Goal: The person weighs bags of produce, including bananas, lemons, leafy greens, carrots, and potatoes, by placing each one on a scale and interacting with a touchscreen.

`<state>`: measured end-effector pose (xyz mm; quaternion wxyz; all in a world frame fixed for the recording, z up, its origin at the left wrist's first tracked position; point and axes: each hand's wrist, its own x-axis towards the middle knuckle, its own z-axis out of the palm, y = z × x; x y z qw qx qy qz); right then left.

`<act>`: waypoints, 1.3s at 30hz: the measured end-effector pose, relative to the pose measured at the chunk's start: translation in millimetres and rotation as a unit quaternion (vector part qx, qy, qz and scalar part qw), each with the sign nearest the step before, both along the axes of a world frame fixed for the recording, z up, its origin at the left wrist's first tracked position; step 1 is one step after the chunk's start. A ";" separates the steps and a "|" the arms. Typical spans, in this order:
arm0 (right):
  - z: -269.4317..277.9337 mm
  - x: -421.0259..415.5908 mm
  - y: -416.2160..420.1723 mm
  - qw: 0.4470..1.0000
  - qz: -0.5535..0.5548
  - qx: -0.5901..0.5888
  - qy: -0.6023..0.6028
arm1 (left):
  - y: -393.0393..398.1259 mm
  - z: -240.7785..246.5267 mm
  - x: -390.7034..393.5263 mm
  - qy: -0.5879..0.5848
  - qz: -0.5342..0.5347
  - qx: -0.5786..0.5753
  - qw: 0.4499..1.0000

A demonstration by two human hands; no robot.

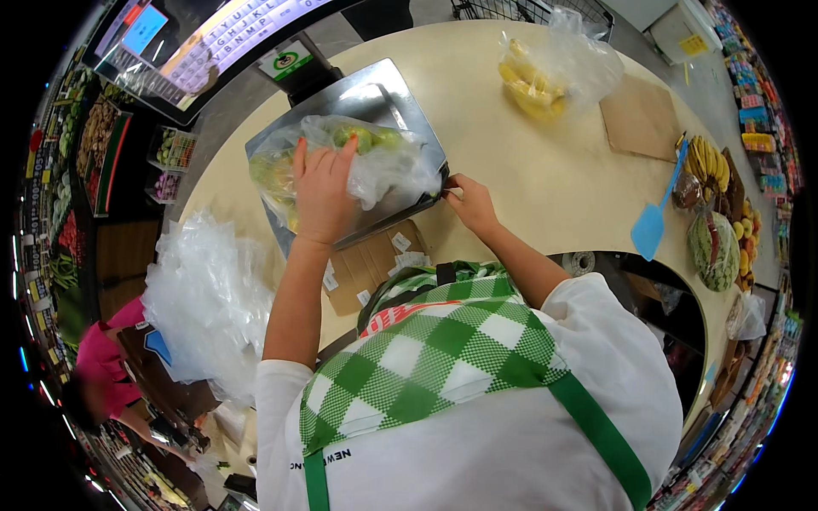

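A clear plastic bag of green and yellowish fruit [367, 139] lies on the metal plate of a weighing scale [372, 83]. My left hand [324, 191] rests on top of the bag; two fingers stand apart, while the middle fingertips are hidden, so a grip on the plastic cannot be made out. At the scale's near right corner, the thumb and fingers of my right hand [473, 203] touch the dark edge. Whether something small is pinched there is too small to tell. Below the scale, a piece of brown cardboard [361, 271] bears several small white labels.
A bag of bananas [533, 83] sits at the back right of the cream counter [473, 83], near a brown board [639, 118]. A blue fly swatter [650, 231] and wrapped watermelon [716, 252] lie right. Plastic bags [208, 300] pile left, near a person in pink [105, 358]. A screen [211, 48] rises behind.
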<state>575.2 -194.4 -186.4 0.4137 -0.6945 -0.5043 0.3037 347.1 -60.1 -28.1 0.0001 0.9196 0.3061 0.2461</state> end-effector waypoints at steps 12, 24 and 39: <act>73.0 38.9 15.1 0.967 0.196 -0.077 -0.140 | -26.1 27.0 -52.7 -0.539 0.022 -0.426 0.726; 140.8 -65.2 98.7 0.973 0.225 0.019 0.041 | -51.5 38.2 -82.0 -0.579 0.059 -0.407 0.704; 125.8 -144.7 69.4 0.922 0.351 -0.055 0.153 | -210.2 113.0 -320.0 -0.095 0.380 0.102 0.914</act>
